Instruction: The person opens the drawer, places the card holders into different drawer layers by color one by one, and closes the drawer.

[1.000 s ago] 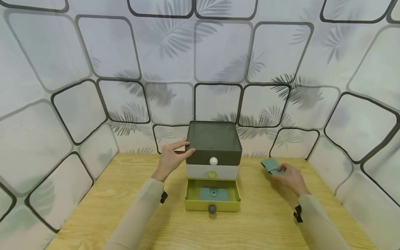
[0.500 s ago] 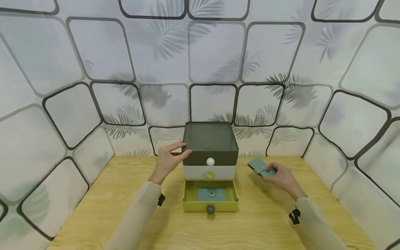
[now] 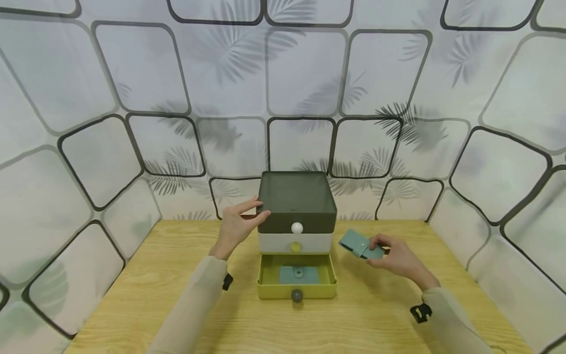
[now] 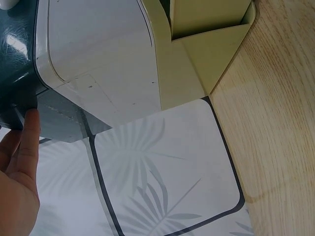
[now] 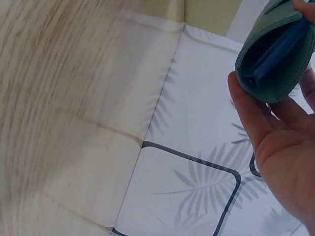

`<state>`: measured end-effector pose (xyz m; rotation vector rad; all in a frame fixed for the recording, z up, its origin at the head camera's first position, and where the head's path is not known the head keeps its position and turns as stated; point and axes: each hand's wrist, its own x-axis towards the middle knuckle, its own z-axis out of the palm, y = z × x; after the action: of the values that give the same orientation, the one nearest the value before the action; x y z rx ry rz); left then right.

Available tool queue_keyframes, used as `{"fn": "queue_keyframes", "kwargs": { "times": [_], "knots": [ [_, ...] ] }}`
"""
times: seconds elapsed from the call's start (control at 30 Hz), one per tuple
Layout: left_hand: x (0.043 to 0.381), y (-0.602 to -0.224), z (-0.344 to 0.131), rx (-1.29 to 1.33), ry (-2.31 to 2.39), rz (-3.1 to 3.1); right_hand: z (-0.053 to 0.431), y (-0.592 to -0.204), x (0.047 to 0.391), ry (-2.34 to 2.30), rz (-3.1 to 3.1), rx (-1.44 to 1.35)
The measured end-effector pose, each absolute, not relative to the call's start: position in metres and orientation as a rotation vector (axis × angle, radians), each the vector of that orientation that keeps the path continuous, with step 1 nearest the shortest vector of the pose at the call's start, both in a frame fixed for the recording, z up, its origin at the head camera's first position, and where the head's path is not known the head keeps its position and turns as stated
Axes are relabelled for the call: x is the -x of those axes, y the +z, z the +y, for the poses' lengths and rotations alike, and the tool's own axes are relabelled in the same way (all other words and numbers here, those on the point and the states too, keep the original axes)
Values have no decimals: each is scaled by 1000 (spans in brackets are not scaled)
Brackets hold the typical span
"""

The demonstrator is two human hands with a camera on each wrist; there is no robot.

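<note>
My right hand (image 3: pixel 400 255) pinches a teal card holder (image 3: pixel 355 243) with a snap strap, held above the table to the right of the drawer box. In the right wrist view the card holder (image 5: pixel 275 54) bulges open at its end, with blue sleeves inside. My left hand (image 3: pixel 236 226) rests its extended fingers and thumb on the upper left edge of the dark green top drawer (image 3: pixel 296 196). Below are a white drawer (image 3: pixel 274 242) and a pulled-out yellow-green drawer (image 3: pixel 276 291). Another flat teal case (image 3: pixel 287 275) with a snap tab lies in that lowest drawer.
The drawer box stands on a wooden table (image 3: pixel 185 275) near the back wall. Patterned cloth (image 3: pixel 239 147) with leaves and rounded outlines covers the walls. Round knobs, such as the grey one (image 3: pixel 297 296), stick out of the drawer fronts.
My right hand has carried the card holder left, nearer to the drawer box. The left hand stays on the box's edge. The head view has shifted slightly.
</note>
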<state>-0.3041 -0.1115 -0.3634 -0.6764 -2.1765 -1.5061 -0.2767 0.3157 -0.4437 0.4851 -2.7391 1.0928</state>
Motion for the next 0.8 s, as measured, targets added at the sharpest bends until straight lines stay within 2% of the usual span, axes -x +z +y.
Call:
{"fn": "queue_keyframes", "kwargs": {
  "times": [0.43,0.8],
  "knots": [
    [306,-365,-112,668,-1510,-2183,301,-434,266,1247,-2741,-794],
    [305,-366,-111,664,-1500,-2185,292,-437,267,1262,-2808,-941]
  ]
}}
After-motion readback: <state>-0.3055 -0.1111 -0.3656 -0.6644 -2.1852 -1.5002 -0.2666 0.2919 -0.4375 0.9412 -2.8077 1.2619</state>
